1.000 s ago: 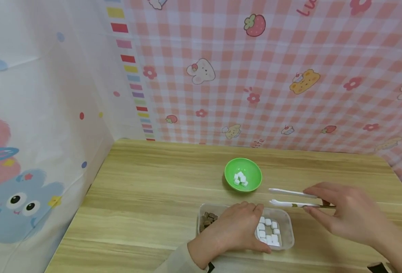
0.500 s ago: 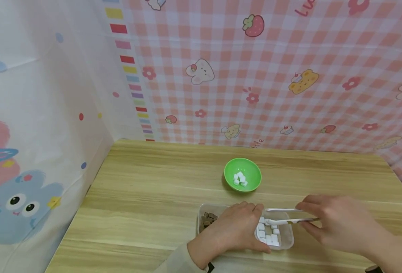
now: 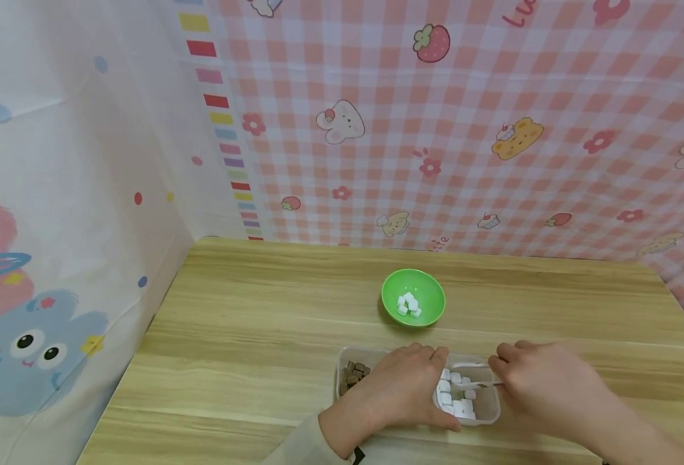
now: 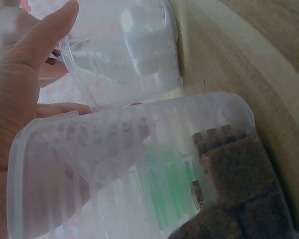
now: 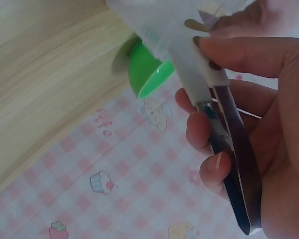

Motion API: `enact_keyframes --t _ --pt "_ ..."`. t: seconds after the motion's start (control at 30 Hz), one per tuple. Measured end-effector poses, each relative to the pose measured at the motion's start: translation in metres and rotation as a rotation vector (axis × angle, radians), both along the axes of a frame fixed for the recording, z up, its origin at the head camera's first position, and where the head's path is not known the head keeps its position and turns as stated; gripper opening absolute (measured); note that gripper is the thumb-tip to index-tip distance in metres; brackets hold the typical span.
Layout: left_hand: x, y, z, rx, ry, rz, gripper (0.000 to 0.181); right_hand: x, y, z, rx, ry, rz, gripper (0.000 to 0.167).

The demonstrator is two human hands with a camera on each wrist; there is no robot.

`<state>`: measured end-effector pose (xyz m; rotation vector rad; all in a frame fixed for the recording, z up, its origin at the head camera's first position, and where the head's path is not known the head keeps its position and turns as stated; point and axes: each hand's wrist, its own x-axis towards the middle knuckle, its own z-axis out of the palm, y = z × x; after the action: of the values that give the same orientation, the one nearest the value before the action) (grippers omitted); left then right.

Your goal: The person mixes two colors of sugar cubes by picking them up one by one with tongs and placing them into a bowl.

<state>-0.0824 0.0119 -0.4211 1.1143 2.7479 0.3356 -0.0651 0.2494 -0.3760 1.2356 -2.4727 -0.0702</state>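
- Spanning the tub, the left hand gripped its sides, bottom centre.
- Right hand, lower right: fingers pinched the tongs.
- Tongs had just come down into the tub's right end, apparently putting the white cubes within reach; whether one was caught, I couldn't tell.
- Their long axis ran across the frame, tips left.
- Beyond, right of centre, sat the bowl.
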Motion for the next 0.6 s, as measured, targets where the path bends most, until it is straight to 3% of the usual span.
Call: enact_keyframes --t 0.37,0.6 --pt "0.001 0.001 0.000 0.006 0.024 -0.002 0.091 0.003 -0.012 -0.009 0.105 0.019 -0.030 0.034" --pt "-0.001 0.000 -0.001 0.016 0.013 -0.010 0.091 0.000 -0.014 -0.008 0.131 -0.038 -0.066 0.031"
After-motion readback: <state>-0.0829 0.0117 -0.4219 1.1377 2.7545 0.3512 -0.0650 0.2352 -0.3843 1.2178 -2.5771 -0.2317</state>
